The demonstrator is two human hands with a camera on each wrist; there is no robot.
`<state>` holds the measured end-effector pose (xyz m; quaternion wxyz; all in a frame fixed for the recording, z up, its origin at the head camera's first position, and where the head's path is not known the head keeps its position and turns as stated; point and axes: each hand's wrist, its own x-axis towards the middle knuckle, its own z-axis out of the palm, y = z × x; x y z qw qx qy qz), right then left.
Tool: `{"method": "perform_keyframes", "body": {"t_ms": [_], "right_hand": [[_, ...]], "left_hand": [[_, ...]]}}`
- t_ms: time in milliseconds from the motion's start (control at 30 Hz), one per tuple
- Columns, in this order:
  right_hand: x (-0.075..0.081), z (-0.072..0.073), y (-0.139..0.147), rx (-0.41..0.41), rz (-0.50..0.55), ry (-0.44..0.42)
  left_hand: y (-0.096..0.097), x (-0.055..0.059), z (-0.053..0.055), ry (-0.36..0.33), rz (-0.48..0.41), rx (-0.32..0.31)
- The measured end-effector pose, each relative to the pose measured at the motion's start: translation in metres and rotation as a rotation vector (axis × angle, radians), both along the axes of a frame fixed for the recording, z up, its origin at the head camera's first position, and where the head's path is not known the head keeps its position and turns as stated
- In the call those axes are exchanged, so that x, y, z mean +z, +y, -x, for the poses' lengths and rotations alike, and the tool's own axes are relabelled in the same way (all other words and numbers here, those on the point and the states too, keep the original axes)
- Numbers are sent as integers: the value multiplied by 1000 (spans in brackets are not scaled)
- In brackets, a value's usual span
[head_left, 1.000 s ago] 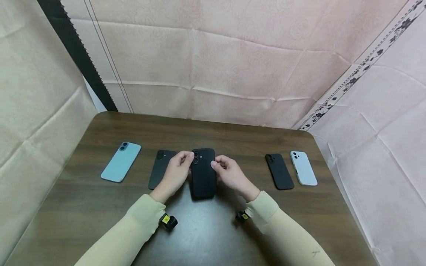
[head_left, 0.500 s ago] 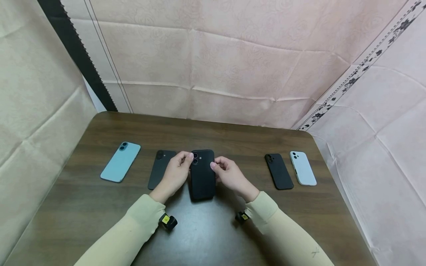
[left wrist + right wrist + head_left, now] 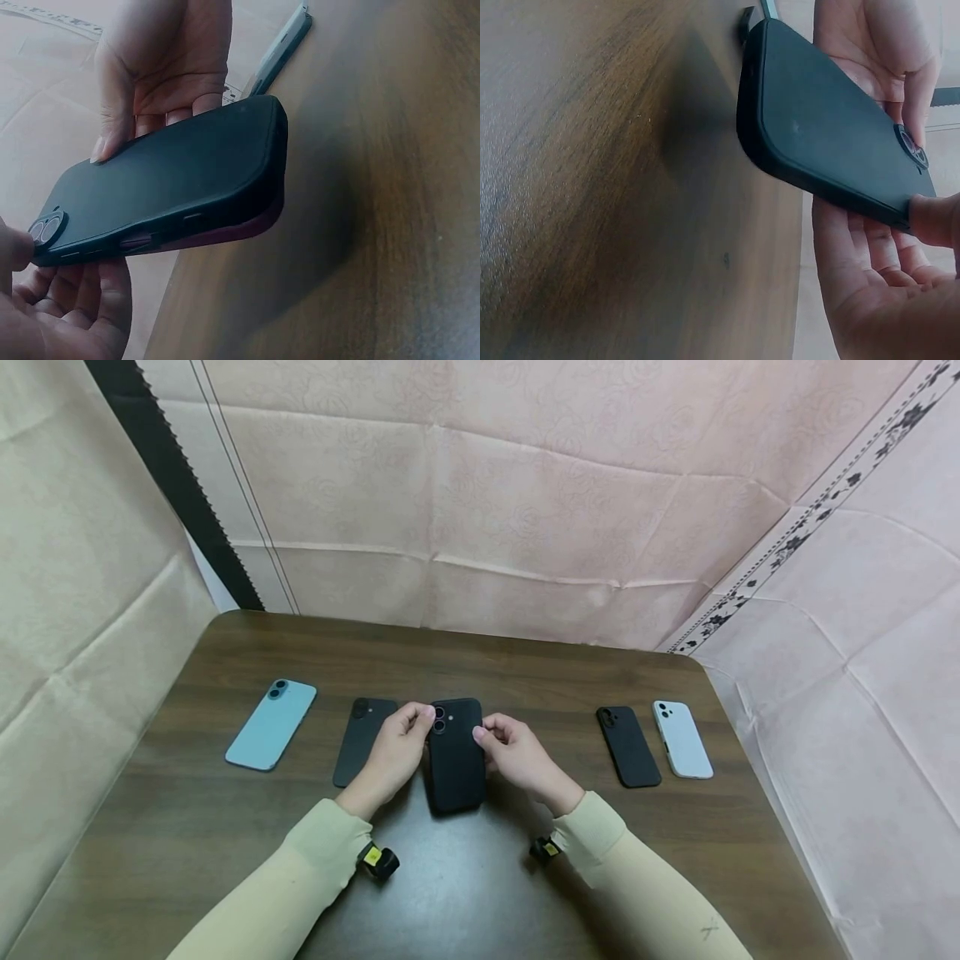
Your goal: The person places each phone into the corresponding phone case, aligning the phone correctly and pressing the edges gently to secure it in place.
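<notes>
Left hand (image 3: 393, 747) and right hand (image 3: 525, 756) pinch matte-black, round-cornered, rubbery-looking phone case (image 3: 457, 766) over thin purplish slab (image 3: 251, 227), likely phone; probably mid-fitting or mid-removal, next wants even edge pressure.

Between my left hand (image 3: 395, 742) and my right hand (image 3: 520, 752) I have a matte black phone case (image 3: 459, 764), rounded at the corners, its back facing up and its camera end away from me. A phone (image 3: 240, 230) sits in it: two lenses, one behind the other, show through the cutout just beside my left thumb, and a purplish edge stands out below the case's rim along my left side, most plainly toward the end nearest me. The pair is held up in the air; my right thumb presses the opposite long edge, and the near end reaches past my fingers, unsupported.
</notes>
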<state>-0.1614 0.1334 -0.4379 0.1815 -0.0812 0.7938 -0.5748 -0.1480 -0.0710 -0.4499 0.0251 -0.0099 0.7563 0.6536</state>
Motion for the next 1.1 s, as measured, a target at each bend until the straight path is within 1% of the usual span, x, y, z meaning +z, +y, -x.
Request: {"method": "perform_keyframes", "body": {"t_ms": [167, 233, 333, 433, 500, 567, 667, 733, 1000, 1100], "right_hand": [[0, 1, 0, 2, -6, -15], [0, 1, 1, 13, -5, -32], [5, 0, 0, 34, -11, -40], [18, -6, -3, 45, -18, -33], [25, -9, -4, 45, -9, -16], [21, -8, -4, 31, 4, -1], [7, -3, -2, -3, 30, 16], [-3, 0, 0, -24, 43, 17], [-6, 1, 2, -38, 56, -6], [-6, 1, 3, -42, 54, -18]], "left_hand": [[-1, 1, 0, -13, -64, -43], [-1, 1, 1, -10, -69, -50], [-1, 2, 1, -11, -38, -41], [-2, 3, 1, -3, 10, -18], [-2, 3, 1, 5, 23, -11], [-2, 3, 2, 8, 18, -10], [-1, 4, 2, -1, 5, -22], [-1, 5, 2, -10, 15, -28], [0, 4, 2, -60, 65, -78], [0, 4, 2, -65, 83, -93]]}}
